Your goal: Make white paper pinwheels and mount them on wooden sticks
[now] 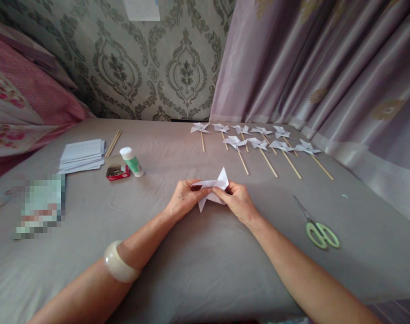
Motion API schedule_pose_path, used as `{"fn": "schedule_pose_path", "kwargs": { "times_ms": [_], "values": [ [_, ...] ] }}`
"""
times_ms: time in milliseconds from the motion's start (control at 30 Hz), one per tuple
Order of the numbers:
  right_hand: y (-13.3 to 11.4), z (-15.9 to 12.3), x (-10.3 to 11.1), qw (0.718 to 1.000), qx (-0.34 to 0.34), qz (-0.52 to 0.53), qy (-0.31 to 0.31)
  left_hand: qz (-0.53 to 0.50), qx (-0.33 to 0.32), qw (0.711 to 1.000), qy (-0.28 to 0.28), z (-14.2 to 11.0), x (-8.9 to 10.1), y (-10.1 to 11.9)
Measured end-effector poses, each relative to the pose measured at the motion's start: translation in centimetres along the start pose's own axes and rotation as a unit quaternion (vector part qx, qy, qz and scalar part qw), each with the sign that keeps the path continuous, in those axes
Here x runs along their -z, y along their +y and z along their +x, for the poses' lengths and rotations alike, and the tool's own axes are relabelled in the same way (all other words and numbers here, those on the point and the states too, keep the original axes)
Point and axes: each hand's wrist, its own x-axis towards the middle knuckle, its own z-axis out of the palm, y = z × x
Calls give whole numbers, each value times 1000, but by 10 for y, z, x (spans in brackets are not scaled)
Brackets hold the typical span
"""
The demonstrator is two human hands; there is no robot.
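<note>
Both my hands meet over a folded white paper piece (pixel 214 185) with pointed flaps, low over the grey cloth surface (pixel 205 270). My left hand (pixel 183 200), with a pale bangle on its forearm, pinches the paper's left side. Fingers of my right hand (pixel 237 201) pinch its right side. One flap points up, another points down between my hands.
Several finished white paper pinwheels on wooden sticks (pixel 255 144) lie in rows at the back right. Green-handled scissors (pixel 317 229) lie to the right. A glue bottle (pixel 132 161), a small red box of pins (pixel 117 172), a paper stack (pixel 81 155) and spare sticks (pixel 113 142) sit left.
</note>
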Motion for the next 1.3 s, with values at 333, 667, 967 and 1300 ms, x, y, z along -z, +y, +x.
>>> {"fn": "schedule_pose_path", "kwargs": {
  "times_ms": [333,667,967,1300],
  "values": [
    [-1,-1,-1,1000,1,-16,7,42,-21,999,3,0,3,-3],
    [-5,-3,-1,999,-2,-42,16,55,-26,998,9,-1,2,-2],
    [-8,-3,-2,998,1,-56,25,63,-26,998,9,-1,2,-3],
    [-9,-4,-3,999,-4,-48,24,65,-21,997,20,-2,0,0]
  ]
}}
